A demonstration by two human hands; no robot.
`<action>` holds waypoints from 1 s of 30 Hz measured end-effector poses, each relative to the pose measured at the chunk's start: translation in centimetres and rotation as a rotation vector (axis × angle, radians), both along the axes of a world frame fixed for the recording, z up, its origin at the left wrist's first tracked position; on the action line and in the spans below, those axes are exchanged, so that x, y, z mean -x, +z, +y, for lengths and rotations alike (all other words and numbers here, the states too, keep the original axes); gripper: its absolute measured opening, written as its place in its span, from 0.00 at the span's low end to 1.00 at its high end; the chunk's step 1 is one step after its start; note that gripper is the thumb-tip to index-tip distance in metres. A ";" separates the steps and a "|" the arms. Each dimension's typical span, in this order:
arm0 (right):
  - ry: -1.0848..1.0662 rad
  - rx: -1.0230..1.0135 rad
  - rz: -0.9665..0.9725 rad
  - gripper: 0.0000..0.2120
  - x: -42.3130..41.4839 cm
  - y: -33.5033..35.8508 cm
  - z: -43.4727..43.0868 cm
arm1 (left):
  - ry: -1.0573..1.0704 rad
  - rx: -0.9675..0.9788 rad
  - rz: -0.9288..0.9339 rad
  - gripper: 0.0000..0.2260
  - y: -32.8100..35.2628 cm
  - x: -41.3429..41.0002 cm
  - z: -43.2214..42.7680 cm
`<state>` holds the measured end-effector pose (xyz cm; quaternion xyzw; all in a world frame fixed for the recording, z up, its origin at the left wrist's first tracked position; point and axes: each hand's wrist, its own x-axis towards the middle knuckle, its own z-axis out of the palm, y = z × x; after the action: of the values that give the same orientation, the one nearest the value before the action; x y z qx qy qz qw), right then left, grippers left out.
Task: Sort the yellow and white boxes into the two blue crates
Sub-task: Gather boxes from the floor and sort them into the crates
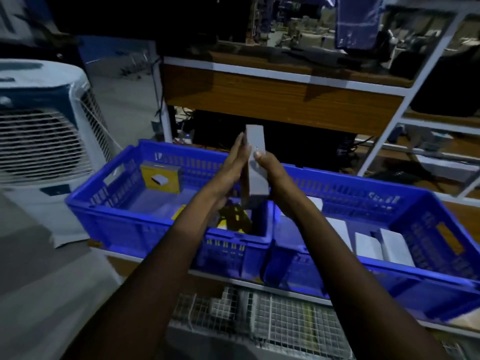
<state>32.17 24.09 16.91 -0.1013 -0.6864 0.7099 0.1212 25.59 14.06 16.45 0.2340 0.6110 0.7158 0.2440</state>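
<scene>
A white box (255, 162) stands on end in the air above the gap between the two blue crates. My left hand (233, 167) presses flat against its left side with straight fingers. My right hand (272, 175) grips its right side, thumb on the front face. The left crate (109, 211) holds a yellow box (161, 179) standing against its back wall and more yellow packaging near its front right. The right crate (405, 219) holds several white boxes (389, 246) lying side by side.
A white air cooler (44, 131) stands at the left. Behind the crates rises a white-framed shelf unit with wooden boards (272, 100). A wire mesh basket (259, 318) sits below the crates' shelf edge.
</scene>
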 end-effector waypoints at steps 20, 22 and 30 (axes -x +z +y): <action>0.017 -0.923 -0.477 0.18 8.7 -5.8 -5.8 | 0.142 1.215 0.388 0.50 -7.0 13.5 -11.3; -0.048 -0.981 -0.402 0.21 8.2 -6.0 -5.4 | 0.157 1.231 0.466 0.40 -5.6 11.4 -11.5; -0.265 -1.255 -0.206 0.32 2.9 -6.7 -1.5 | 0.152 1.043 0.948 0.35 -4.1 4.9 -2.2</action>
<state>29.26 22.62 10.18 -0.1624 -0.9605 0.1398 0.1774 20.71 11.84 12.34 0.3300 0.9291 0.1659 -0.0186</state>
